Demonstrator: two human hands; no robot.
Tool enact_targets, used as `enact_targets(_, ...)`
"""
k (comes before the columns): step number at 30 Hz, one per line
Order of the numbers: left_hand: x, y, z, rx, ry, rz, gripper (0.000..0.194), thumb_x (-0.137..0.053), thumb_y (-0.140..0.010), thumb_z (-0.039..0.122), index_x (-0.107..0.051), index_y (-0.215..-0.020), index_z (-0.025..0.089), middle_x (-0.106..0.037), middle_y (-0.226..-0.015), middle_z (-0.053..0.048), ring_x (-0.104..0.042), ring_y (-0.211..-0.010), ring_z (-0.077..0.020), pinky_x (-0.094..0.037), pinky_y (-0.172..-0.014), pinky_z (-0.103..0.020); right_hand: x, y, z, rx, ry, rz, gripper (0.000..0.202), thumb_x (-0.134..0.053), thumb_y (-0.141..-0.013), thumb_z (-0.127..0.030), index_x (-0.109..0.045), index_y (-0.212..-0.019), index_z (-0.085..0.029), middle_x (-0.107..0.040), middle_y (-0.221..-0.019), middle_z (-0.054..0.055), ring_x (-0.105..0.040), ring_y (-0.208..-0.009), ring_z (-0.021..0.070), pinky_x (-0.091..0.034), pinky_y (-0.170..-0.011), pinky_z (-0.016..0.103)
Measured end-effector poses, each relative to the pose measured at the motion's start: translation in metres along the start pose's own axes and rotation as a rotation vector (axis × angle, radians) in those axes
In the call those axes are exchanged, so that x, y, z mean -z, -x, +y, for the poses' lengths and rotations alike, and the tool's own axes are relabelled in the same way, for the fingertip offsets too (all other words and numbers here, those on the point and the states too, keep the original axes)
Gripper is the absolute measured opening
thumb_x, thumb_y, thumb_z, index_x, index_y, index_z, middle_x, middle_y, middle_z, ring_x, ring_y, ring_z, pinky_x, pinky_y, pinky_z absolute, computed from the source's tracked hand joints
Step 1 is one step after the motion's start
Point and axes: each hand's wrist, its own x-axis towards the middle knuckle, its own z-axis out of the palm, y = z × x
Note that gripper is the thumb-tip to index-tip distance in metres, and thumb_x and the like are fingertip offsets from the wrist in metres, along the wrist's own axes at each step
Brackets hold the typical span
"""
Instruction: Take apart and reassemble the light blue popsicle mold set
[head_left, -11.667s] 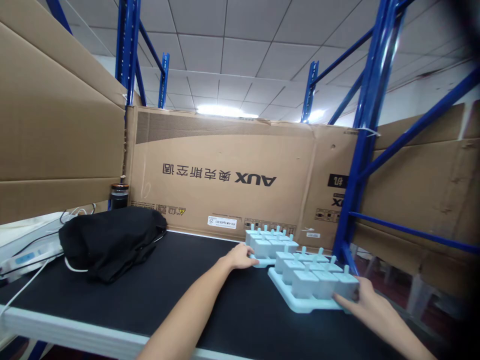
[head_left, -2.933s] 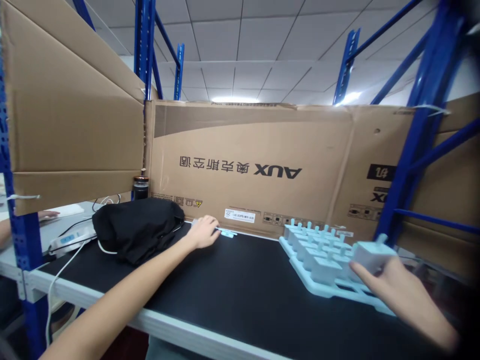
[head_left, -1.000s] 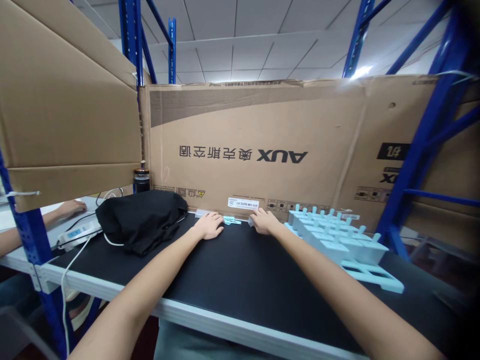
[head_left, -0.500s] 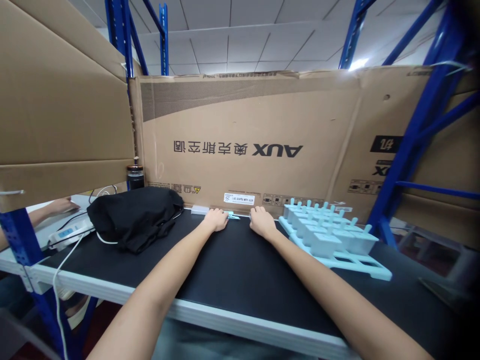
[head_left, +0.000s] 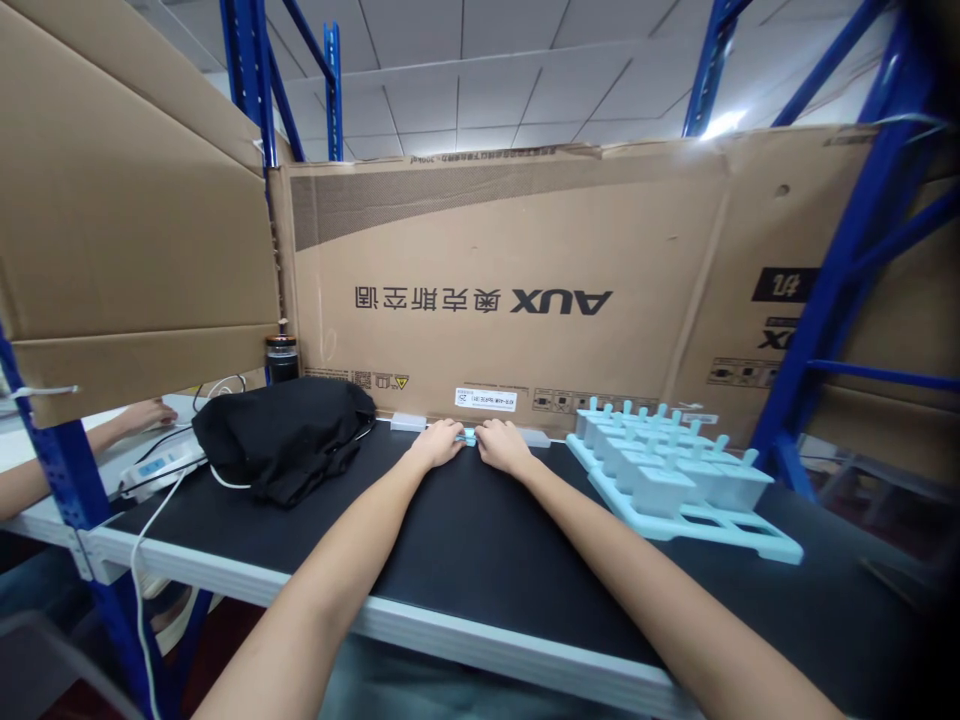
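Observation:
Both hands meet at the back of the black table, close to the cardboard wall. A small light-blue plastic piece shows between them; its exact kind is hidden by the fingers. My left hand is closed on its left end. From the other side, my right hand has its fingers curled against the right end. Behind the left hand lies a low whitish translucent block. Another translucent piece lies just beyond the right hand. To the right stands a light-blue popsicle mold set with several handled molds in a rack.
A black cloth bundle lies at the left, with a dark jar behind it. A white power strip and cable are beside it. Another person's hand shows beyond the blue post. A cardboard panel closes the back.
My right hand has moved left to the light-blue piece, closing the gap between my hands. The translucent piece behind it now shows. The view has shifted slightly.

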Motion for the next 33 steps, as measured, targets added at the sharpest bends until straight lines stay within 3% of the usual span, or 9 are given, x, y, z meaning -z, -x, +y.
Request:
enact_targets(5,0.003,0.003,0.001,0.011,0.014,0.059,0.022,-0.040,-0.094,0.028,-0.057,-0.108,0.022,-0.059,-0.114,-0.005,-0.053,-0.109,-0.0189,-0.044,-0.094,-0.031,0.006,0.003,0.003,-0.005,0.001,0.007,0.030,-0.037,-0.087,-0.015,-0.065,-0.098,-0.014,-0.059,-0.106,0.015,-0.048,-0.106,0.0248,-0.035,-0.087,0.034)
enact_targets(10,0.005,0.009,0.002,0.067,-0.003,0.119,0.035,-0.036,-0.095,0.027,-0.044,-0.128,0.021,-0.053,-0.128,-0.008,-0.045,-0.118,-0.0220,-0.043,-0.096,-0.035,0.005,-0.004,0.000,-0.057,-0.048,-0.019,0.034,-0.040,-0.083,-0.008,-0.062,-0.109,-0.012,-0.057,-0.108,0.016,-0.050,-0.105,0.0235,-0.038,-0.085,0.030)
enact_targets(14,0.006,0.010,0.001,0.056,-0.025,0.051,0.037,-0.041,-0.093,0.035,-0.045,-0.127,0.022,-0.051,-0.132,-0.006,-0.045,-0.120,-0.0217,-0.041,-0.099,-0.034,0.031,0.007,0.006,-0.062,-0.116,0.044,0.043,-0.039,-0.085,-0.014,-0.047,-0.128,-0.012,-0.053,-0.118,0.016,-0.048,-0.109,0.0222,-0.038,-0.091,0.030)
enact_targets(17,0.005,0.008,0.000,0.069,-0.021,-0.025,0.030,-0.041,-0.092,0.037,-0.055,-0.115,0.023,-0.056,-0.126,-0.004,-0.050,-0.116,-0.0219,-0.043,-0.096,-0.034,0.079,0.050,0.020,-0.015,-0.223,0.200,0.036,-0.040,-0.088,-0.022,-0.048,-0.123,-0.017,-0.055,-0.115,0.012,-0.051,-0.106,0.0216,-0.039,-0.091,0.030)
enact_targets(20,0.004,0.007,0.000,0.082,0.010,-0.057,0.027,-0.042,-0.092,0.038,-0.059,-0.108,0.024,-0.061,-0.118,-0.004,-0.054,-0.111,-0.0221,-0.045,-0.092,-0.035,0.131,0.119,0.040,-0.010,-0.304,0.413,0.027,-0.038,-0.089,-0.030,-0.051,-0.112,-0.023,-0.059,-0.104,0.009,-0.055,-0.097,0.0211,-0.042,-0.085,0.032)
enact_targets(23,0.002,0.006,0.000,0.095,0.033,-0.062,0.029,-0.043,-0.091,0.038,-0.057,-0.112,0.023,-0.060,-0.119,-0.006,-0.052,-0.114,-0.0223,-0.044,-0.095,-0.036,0.153,0.187,0.069,-0.083,-0.243,0.607,0.017,-0.041,-0.087,-0.037,-0.051,-0.098,-0.027,-0.059,-0.090,0.008,-0.057,-0.085,0.0203,-0.043,-0.079,0.034)
enact_targets(25,0.003,0.004,0.000,0.098,0.040,-0.057,0.032,-0.044,-0.091,0.038,-0.053,-0.118,0.024,-0.057,-0.124,-0.006,-0.049,-0.118,-0.0223,-0.042,-0.097,-0.036,0.143,0.221,0.094,-0.212,-0.185,0.629,0.019,-0.040,-0.087,-0.044,-0.050,-0.091,-0.029,-0.061,-0.085,0.009,-0.058,-0.080,0.0210,-0.043,-0.075,0.036)
enact_targets(28,0.004,-0.001,0.002,0.093,0.040,-0.055,0.043,-0.045,-0.090,0.040,-0.044,-0.130,0.026,-0.050,-0.135,-0.004,-0.044,-0.124,-0.0227,-0.040,-0.100,-0.036,0.103,0.249,0.129,-0.430,-0.250,0.520,0.033,-0.043,-0.079,-0.062,-0.052,-0.082,-0.030,-0.063,-0.078,0.010,-0.060,-0.068,0.0223,-0.043,-0.064,0.038)
enact_targets(33,0.001,-0.008,0.009,0.124,0.033,-0.091,0.037,-0.044,-0.091,0.043,-0.052,-0.124,0.028,-0.054,-0.131,-0.002,-0.050,-0.119,-0.0230,-0.043,-0.096,-0.036,0.051,0.254,0.152,-0.515,-0.530,0.267,0.042,-0.055,-0.066,-0.070,-0.060,-0.083,-0.031,-0.066,-0.074,0.008,-0.061,-0.062,0.0223,-0.044,-0.057,0.036)
